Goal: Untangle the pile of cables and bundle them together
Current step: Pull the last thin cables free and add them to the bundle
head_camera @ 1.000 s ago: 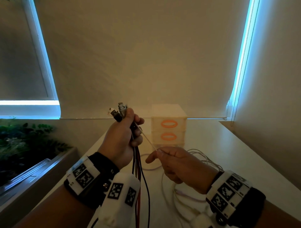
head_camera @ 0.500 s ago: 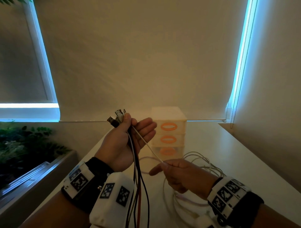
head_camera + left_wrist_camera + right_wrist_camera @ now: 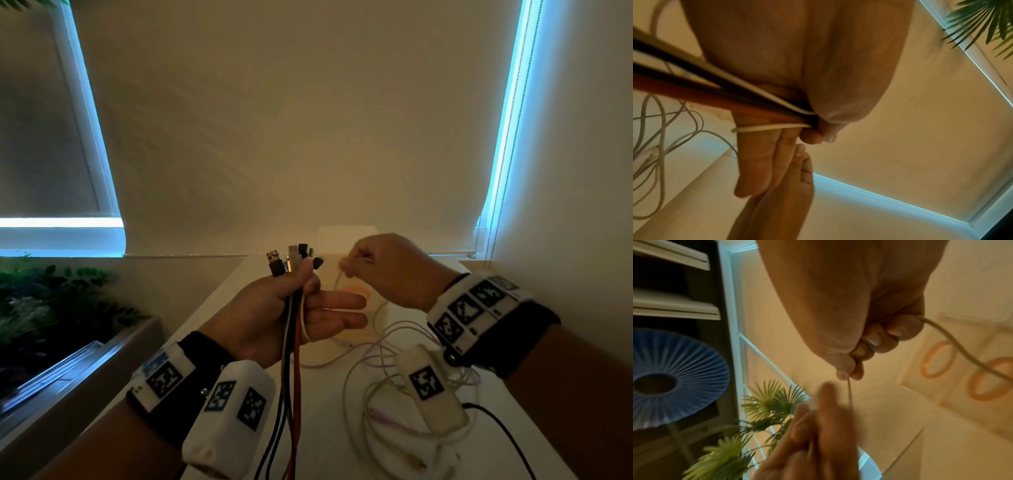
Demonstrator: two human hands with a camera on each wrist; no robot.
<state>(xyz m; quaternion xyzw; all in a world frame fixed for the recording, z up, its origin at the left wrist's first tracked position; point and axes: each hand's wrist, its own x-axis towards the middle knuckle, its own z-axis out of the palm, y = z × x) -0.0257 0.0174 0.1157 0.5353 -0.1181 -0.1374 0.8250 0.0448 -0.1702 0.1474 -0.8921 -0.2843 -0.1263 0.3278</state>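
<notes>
My left hand [image 3: 310, 287] holds a cable bundle [image 3: 291, 359] of black, red and white leads upright. The thumb clamps it against the index finger and the other fingers stretch out straight. Its connectors [image 3: 291, 260] fan out above the fist. My right hand [image 3: 346, 270] is raised just right of those plugs and pinches a thin white cable [image 3: 337, 284] between thumb and forefinger. In the left wrist view the bundle [image 3: 735, 97] runs under the thumb [image 3: 830, 128]. The right wrist view shows the white cable [image 3: 850, 394] dropping from the pinch [image 3: 851, 374].
Loose white cables [image 3: 376, 377] lie looped on the white table [image 3: 325, 428], with a black lead [image 3: 496, 421] at the right. A small drawer unit with orange ring handles [image 3: 937, 360] stands behind the hands. Plants [image 3: 51, 308] fill the left side; a wall is close on the right.
My right hand has risen from near the table to beside the connectors, drawing the white cable up. The left hand's lower fingers have straightened out.
</notes>
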